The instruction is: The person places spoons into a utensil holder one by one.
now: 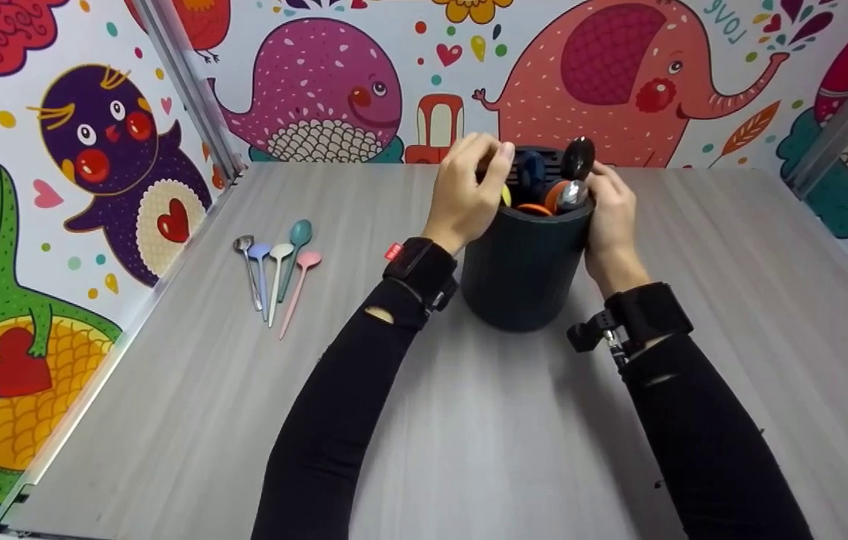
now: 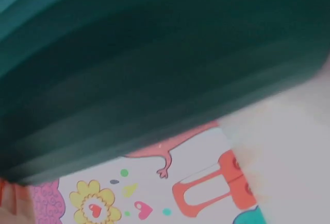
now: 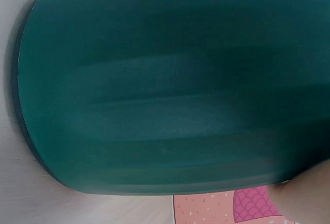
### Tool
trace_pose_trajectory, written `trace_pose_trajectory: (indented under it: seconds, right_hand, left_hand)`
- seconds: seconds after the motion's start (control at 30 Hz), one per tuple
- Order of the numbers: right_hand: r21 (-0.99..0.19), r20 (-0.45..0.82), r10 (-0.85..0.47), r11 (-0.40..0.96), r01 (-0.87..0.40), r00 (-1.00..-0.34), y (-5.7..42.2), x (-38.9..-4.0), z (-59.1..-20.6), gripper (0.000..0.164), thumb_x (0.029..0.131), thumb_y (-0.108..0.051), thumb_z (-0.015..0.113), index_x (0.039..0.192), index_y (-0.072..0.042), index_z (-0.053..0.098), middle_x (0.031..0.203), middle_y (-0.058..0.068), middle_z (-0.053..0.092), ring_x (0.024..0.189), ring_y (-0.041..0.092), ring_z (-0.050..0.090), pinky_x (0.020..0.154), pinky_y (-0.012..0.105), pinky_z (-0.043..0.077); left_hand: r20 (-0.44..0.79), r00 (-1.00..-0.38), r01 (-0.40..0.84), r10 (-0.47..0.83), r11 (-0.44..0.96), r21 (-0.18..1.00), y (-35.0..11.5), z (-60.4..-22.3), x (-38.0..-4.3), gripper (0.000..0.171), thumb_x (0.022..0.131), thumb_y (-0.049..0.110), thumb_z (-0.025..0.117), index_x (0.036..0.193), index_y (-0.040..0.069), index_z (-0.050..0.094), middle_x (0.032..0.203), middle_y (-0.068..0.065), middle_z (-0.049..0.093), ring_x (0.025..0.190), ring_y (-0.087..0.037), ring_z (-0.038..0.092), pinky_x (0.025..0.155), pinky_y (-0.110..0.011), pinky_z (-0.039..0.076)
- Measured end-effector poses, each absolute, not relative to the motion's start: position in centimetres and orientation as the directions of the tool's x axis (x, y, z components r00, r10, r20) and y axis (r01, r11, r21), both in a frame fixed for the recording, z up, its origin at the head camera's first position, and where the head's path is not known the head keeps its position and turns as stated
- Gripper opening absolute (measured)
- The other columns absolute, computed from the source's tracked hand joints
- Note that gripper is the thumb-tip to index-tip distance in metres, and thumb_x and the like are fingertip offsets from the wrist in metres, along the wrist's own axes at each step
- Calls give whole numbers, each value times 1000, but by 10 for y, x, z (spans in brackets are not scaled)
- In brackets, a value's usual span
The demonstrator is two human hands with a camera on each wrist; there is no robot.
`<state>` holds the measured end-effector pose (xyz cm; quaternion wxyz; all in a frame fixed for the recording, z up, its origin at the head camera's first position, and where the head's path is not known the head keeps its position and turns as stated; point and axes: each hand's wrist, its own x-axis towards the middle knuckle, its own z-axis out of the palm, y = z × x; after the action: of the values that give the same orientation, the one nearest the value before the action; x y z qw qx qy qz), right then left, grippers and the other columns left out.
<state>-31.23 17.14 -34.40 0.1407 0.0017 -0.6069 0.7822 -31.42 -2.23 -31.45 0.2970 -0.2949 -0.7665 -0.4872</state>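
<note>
A dark green cylindrical utensil holder stands in the middle of the table in the head view, and fills most of both wrist views. My left hand grips its rim on the left, with the fingers bent over the top edge. On the opposite side my right hand holds the wall just below the rim, its fingers partly hidden behind. Several handles stick out of the holder's top: a black one, a silver-ended one and a dark blue one among them. The utensils' lower parts are hidden inside.
To the left on the grey table lie several spoons side by side, including a metal one, a teal one and a pink one. Panels with cartoon animals border the table at the back and sides.
</note>
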Motion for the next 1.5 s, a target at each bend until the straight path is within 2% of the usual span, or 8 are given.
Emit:
trace_pose_trajectory:
  seconds: [0.13, 0.23, 0.37, 0.47, 0.63, 0.9, 1.2, 1.5]
  right_hand:
    - [-950, 174, 210, -222, -221, -962, 171, -311, -345, 40, 101, -15, 48, 137, -5, 60, 136, 9, 55, 118, 18, 50, 96, 24, 44]
    - [-947, 182, 210, -226, -229, -961, 170, -311, -345, 38, 100, -14, 47, 134, -5, 62, 129, 9, 57, 113, 18, 52, 92, 24, 46]
    - [-945, 184, 207, -231, -231, -961, 170, -311, -344, 35, 100, -13, 46, 130, -5, 64, 120, 8, 57, 105, 18, 54, 87, 25, 47]
    - [-949, 178, 207, -221, -223, -962, 171, -311, -344, 35, 101, -14, 46, 130, -7, 64, 123, 9, 57, 107, 19, 54, 89, 25, 47]
    - [-954, 179, 203, -204, -220, -963, 172, -311, -345, 35, 101, -16, 47, 131, -7, 64, 129, 9, 56, 114, 19, 52, 93, 25, 46]
    - [-957, 182, 201, -187, -220, -963, 172, -311, -344, 35, 102, -17, 47, 133, -7, 62, 130, 8, 55, 114, 19, 50, 93, 24, 45]
    - [-960, 184, 199, -173, -219, -963, 171, -311, -344, 37, 102, -18, 45, 135, -8, 61, 132, 9, 54, 117, 20, 49, 99, 28, 43]
    - [-963, 178, 205, -163, -213, -962, 171, -312, -342, 36, 101, -17, 44, 131, -8, 63, 131, 9, 56, 117, 20, 49, 100, 30, 42]
  left_hand:
    - [726, -657, 715, 202, 471, 516, -35, -306, -315, 31, 103, 28, 48, 109, 7, 69, 110, -6, 65, 108, -17, 55, 99, -27, 38]
    - [693, -689, 665, 213, 566, 487, -46, -300, -318, 40, 103, 34, 46, 125, 8, 66, 128, -6, 63, 121, -19, 54, 106, -30, 35]
    - [639, -747, 565, 184, 681, 465, -61, -297, -322, 51, 103, 42, 44, 144, 14, 54, 149, -8, 48, 135, -22, 45, 113, -38, 31]
    - [555, -820, 448, 140, 760, 470, -72, -304, -326, 60, 103, 49, 42, 155, 20, 42, 164, -9, 28, 146, -25, 32, 119, -46, 21]
    - [395, -917, 252, 51, 841, 478, -98, -323, -338, 72, 102, 58, 40, 163, 24, 24, 170, -11, -1, 155, -31, 9, 122, -55, 3]
    - [197, -977, 24, -83, 873, 486, -149, -361, -348, 79, 102, 61, 38, 164, 26, 4, 166, -14, -19, 154, -37, -4, 118, -61, -5]
    - [21, -984, -152, -175, 905, 398, -172, -394, -342, 82, 101, 60, 42, 165, 20, 11, 168, -20, -11, 153, -44, 2, 119, -63, 5]
    - [-115, -964, -263, -241, 932, 249, -187, -415, -341, 75, 102, 51, 44, 159, 4, 31, 160, -31, 21, 146, -49, 23, 112, -67, 23]
